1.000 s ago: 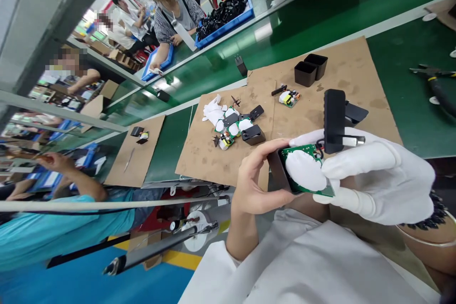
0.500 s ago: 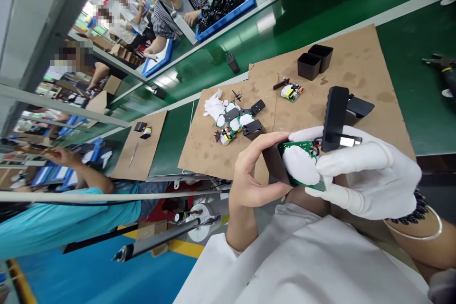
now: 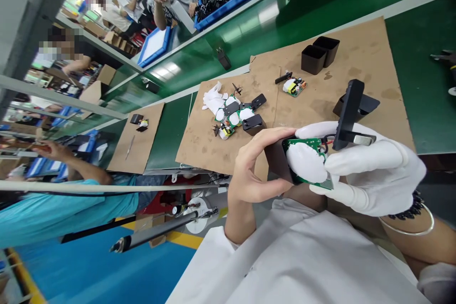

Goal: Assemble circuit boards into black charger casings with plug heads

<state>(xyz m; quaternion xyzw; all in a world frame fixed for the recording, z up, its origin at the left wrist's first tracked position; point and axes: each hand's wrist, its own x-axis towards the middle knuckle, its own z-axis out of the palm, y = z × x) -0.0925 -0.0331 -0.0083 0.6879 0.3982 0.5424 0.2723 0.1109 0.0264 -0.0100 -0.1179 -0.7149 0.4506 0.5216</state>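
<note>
Green worktops (image 3: 174, 130) run slantwise across a busy workshop, with sheets of brown cardboard (image 3: 377, 57) laid over them and a blue tray (image 3: 228, 10) heaped with black parts on the far side. Nearer, at the left, a co-worker in a turquoise top (image 3: 74, 204) sits along the same bench.

Close to the wearer's body, just off the cardboard's near edge, the bare left hand (image 3: 254, 171) curls round a dark housing (image 3: 278, 164), thumb below and fingers above, parted only by the width of the case. From its open mouth sticks a green circuit board (image 3: 317, 183), mostly covered by a white patch (image 3: 305, 161). Right fingers and thumb, in a white glove, close on the board's outer end; that right hand (image 3: 377, 166) also has a black plug piece (image 3: 351, 111) standing up beside its fingers, wired to the board (one red lead shows).

Beyond the hands, a cluster of boards (image 3: 233, 118) lies next to a black case (image 3: 253, 125). Farther right are a single board (image 3: 295, 86) with yellow on it and two open black boxes (image 3: 313, 59) side by side.
</note>
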